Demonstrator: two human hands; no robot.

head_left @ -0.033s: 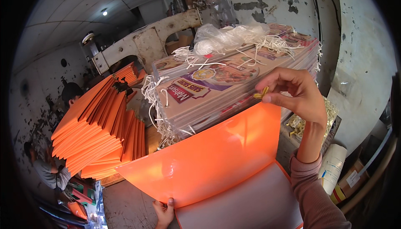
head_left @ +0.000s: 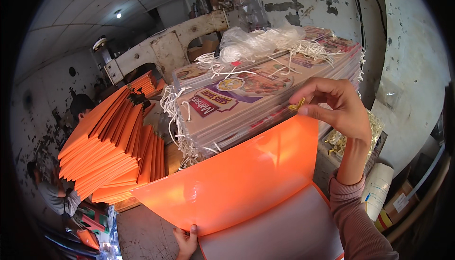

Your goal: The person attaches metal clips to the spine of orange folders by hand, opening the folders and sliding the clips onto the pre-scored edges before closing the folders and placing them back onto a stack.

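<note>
An orange folder [head_left: 241, 174] stands opened in front of me, its glossy cover raised and its pale inner side [head_left: 279, 227] lying below. At the cover's lower left edge, my left hand [head_left: 186, 243] pinches the sheet, thumb on top and fingers mostly hidden. My right hand [head_left: 334, 106] is raised by the cover's upper right corner. Between its thumb and fingertips is a small folded gold-coloured metal piece [head_left: 297, 104], just above that corner. More gold-coloured pieces [head_left: 337, 145] lie in a heap beyond my right wrist.
Behind the folder rises a tall stack of printed boards [head_left: 227, 118] with white strings, topped by a plastic bag of string [head_left: 260, 42]. Orange folders [head_left: 104, 155] are piled at left. A white roll [head_left: 377, 184] stands at right. Another person [head_left: 52, 191] sits far left.
The gold-coloured metal piece has tilted slightly in my right fingertips. Both hands and the folder stay almost exactly where they were.
</note>
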